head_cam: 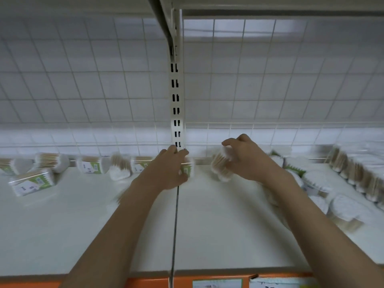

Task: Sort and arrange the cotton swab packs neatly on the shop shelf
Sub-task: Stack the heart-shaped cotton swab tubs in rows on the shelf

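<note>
Orange shelf edge (145,282) nearest; left hand (168,171) clasps 1 pack (188,168), right hand (247,157) grips another pack (221,166), likely for lining up.

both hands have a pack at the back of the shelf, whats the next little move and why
Probably carry the pack in the right hand rightward to the stacked packs and set it down beside them. The packs on the left lie scattered, so the tidy stack seems the target.

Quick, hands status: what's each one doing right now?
Left hand: gripping a green-labelled swab pack at the shelf's back.
Right hand: gripping a round swab pack.
</note>
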### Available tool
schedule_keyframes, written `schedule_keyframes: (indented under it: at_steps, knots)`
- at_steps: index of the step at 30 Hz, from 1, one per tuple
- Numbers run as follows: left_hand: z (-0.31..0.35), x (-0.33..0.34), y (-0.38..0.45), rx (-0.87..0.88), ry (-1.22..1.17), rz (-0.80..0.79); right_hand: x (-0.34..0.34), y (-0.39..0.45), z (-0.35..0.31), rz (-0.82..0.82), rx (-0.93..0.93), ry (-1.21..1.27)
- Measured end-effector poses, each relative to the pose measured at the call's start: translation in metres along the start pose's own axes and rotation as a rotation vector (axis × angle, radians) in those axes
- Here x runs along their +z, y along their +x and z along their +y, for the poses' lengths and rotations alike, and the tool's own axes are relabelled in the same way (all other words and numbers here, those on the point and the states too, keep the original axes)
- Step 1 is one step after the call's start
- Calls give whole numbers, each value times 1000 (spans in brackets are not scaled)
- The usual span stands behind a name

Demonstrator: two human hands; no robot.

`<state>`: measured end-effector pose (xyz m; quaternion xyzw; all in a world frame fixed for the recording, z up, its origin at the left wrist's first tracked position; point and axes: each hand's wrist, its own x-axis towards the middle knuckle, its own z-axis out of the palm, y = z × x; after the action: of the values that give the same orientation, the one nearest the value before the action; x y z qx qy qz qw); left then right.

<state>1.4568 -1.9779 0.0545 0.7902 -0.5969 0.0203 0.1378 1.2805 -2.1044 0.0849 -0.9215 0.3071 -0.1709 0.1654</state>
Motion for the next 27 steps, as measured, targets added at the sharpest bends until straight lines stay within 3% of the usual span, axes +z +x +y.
schedule_keyframes:
  at_steps: [4,14,23,27]
  knots:
    - [28,-3,13,29,-11,-57,-11,-6,20,-30,64,-68]
    - [78,19,45,233,253,-38,-6,-6,45,-53,125,-242]
    - [70,30,46,181,-112,-50,-2,-5,55,-21,121,-301]
    - [67,30,45,152,-88,-61,-1,-4,55,-25,120,-307]
